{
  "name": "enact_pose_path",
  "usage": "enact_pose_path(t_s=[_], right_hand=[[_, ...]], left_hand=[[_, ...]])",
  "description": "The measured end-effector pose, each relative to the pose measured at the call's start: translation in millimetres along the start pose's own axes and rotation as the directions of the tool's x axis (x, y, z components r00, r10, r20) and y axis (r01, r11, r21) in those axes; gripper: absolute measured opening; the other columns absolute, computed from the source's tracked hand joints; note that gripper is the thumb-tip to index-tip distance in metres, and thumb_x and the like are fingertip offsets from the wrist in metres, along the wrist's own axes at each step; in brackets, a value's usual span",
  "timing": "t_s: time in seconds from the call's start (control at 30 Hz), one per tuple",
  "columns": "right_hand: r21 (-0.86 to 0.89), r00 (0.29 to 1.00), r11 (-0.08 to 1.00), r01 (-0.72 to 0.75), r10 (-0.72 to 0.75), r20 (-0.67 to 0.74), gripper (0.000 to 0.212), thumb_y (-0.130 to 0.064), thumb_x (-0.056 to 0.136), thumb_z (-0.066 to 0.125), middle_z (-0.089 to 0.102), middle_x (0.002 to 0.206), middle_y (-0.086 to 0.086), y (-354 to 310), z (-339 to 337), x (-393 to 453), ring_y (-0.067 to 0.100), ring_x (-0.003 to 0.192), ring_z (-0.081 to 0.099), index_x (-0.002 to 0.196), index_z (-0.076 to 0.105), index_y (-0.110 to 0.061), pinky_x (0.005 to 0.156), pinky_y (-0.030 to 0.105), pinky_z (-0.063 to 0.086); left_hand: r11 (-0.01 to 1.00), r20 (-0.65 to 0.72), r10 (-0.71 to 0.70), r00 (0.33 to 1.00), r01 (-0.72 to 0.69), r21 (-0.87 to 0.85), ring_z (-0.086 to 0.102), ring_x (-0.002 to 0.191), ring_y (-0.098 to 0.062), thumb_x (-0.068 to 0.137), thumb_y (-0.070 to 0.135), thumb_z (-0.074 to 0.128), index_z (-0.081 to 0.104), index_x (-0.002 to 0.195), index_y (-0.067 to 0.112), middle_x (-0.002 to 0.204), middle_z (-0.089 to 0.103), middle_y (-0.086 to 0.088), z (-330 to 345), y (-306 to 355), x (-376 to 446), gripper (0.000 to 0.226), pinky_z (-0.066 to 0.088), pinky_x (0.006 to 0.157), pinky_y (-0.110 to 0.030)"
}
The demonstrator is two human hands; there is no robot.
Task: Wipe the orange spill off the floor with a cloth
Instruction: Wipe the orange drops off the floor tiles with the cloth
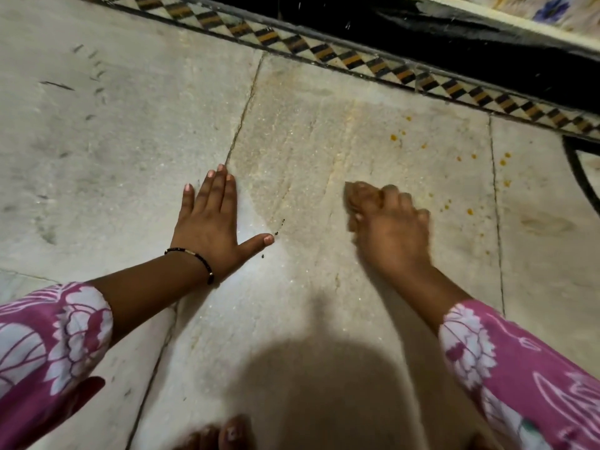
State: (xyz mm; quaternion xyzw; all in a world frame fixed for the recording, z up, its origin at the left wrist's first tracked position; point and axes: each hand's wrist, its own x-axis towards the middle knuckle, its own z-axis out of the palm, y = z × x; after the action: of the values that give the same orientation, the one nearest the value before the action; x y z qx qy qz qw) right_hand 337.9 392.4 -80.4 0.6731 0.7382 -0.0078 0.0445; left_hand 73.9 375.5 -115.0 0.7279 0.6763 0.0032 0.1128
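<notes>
My left hand (214,222) lies flat on the pale stone floor (113,141), fingers straight and spread, thumb out to the right. My right hand (389,225) is blurred and grips a small brownish cloth (357,198) bunched under its fingers, pressed to the floor. Small orange spill drops (393,137) are scattered to the right and beyond the right hand, with more orange drops (469,211) near the tile joint. A faint yellowish wet smear (324,141) covers the tile ahead of both hands.
A checkered tile border (357,61) runs diagonally across the top, with a black band (454,37) beyond it. A few tiny dark specks (280,226) lie near my left thumb. My toes (227,433) show at the bottom edge.
</notes>
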Motion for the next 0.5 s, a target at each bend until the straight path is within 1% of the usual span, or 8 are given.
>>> enact_pose_path(t_s=[0.1, 0.17, 0.23, 0.33, 0.37, 0.43, 0.47, 0.5], right_hand=[[-0.012, 0.986, 0.986, -0.163, 0.163, -0.043, 0.062, -0.037, 0.083, 0.044, 0.048, 0.120, 0.015, 30, -2, -37, 0.034, 0.104, 0.044, 0.142, 0.036, -0.023, 0.082, 0.045, 0.036], [-0.016, 0.980, 0.980, -0.197, 0.197, 0.007, 0.063, -0.034, 0.082, 0.049, 0.048, 0.119, 0.017, 20, 3, -70, 0.034, 0.102, 0.045, 0.142, 0.036, -0.021, 0.081, 0.045, 0.036], [-0.014, 0.985, 0.986, -0.168, 0.169, 0.029, 0.070, -0.031, 0.076, 0.062, 0.051, 0.118, 0.016, -10, 7, -90, 0.033, 0.099, 0.047, 0.141, 0.038, -0.023, 0.080, 0.046, 0.038], [0.008, 1.000, 1.000, -0.007, 0.007, -0.014, 0.080, -0.031, 0.058, 0.077, 0.057, 0.105, 0.013, -62, 13, -91, 0.030, 0.086, 0.052, 0.132, 0.050, -0.024, 0.073, 0.044, 0.041], [0.001, 0.998, 0.999, 0.053, -0.053, -0.029, 0.081, -0.031, 0.058, 0.078, 0.057, 0.107, 0.011, -70, 14, -82, 0.029, 0.088, 0.052, 0.133, 0.048, -0.024, 0.074, 0.044, 0.041], [0.002, 0.993, 0.994, 0.107, -0.107, -0.050, 0.075, -0.030, 0.069, 0.070, 0.052, 0.116, 0.009, -60, 10, -50, 0.029, 0.097, 0.049, 0.138, 0.041, -0.027, 0.079, 0.044, 0.038], [0.002, 0.995, 0.996, 0.090, -0.089, -0.050, 0.069, -0.030, 0.076, 0.064, 0.049, 0.120, 0.008, -44, 7, -31, 0.029, 0.102, 0.046, 0.140, 0.038, -0.028, 0.080, 0.044, 0.035], [0.008, 0.998, 0.999, 0.038, -0.038, -0.049, 0.063, -0.030, 0.080, 0.058, 0.047, 0.121, 0.008, -23, 4, -12, 0.030, 0.104, 0.045, 0.140, 0.038, -0.029, 0.080, 0.043, 0.034]], left_hand=[[1.000, 0.000, -0.005, 1.000, 0.005, 0.001, -0.014, 0.146, -0.020, 0.069, 0.089, 0.006, -0.009, 0.150, 0.008, 0.159, -0.012, -0.009, 0, 0, -1, 0.116, -0.008, 0.118, -0.045], [1.000, 0.001, -0.003, 1.000, 0.003, 0.002, -0.014, 0.146, -0.020, 0.069, 0.089, 0.007, -0.009, 0.150, 0.008, 0.159, -0.012, -0.009, 1, 1, -2, 0.116, -0.009, 0.118, -0.045], [1.000, -0.002, -0.001, 1.000, 0.001, 0.007, -0.013, 0.146, -0.021, 0.071, 0.088, 0.009, -0.008, 0.150, 0.008, 0.160, -0.011, -0.009, 1, 1, -1, 0.115, -0.009, 0.118, -0.045], [1.000, -0.014, -0.003, 1.000, 0.003, 0.019, -0.011, 0.147, -0.021, 0.071, 0.088, 0.011, -0.007, 0.150, 0.008, 0.160, -0.010, -0.009, 2, 0, -2, 0.114, -0.008, 0.118, -0.045], [1.000, -0.011, -0.001, 1.000, 0.001, 0.019, -0.011, 0.147, -0.021, 0.071, 0.088, 0.010, -0.007, 0.150, 0.008, 0.160, -0.009, -0.010, 2, 0, -1, 0.114, -0.007, 0.118, -0.045], [1.000, 0.008, 0.001, 1.000, -0.001, 0.016, -0.012, 0.146, -0.021, 0.070, 0.089, 0.010, -0.007, 0.150, 0.008, 0.160, -0.010, -0.010, 1, 1, -1, 0.115, -0.007, 0.118, -0.045], [1.000, 0.017, -0.001, 1.000, 0.000, 0.014, -0.012, 0.146, -0.021, 0.069, 0.089, 0.010, -0.008, 0.150, 0.008, 0.160, -0.011, -0.009, 0, 0, 0, 0.116, -0.007, 0.118, -0.045], [1.000, 0.029, 0.000, 1.000, -0.001, 0.015, -0.013, 0.146, -0.020, 0.069, 0.089, 0.009, -0.008, 0.150, 0.008, 0.160, -0.012, -0.009, -2, 1, 0, 0.116, -0.007, 0.118, -0.045]])
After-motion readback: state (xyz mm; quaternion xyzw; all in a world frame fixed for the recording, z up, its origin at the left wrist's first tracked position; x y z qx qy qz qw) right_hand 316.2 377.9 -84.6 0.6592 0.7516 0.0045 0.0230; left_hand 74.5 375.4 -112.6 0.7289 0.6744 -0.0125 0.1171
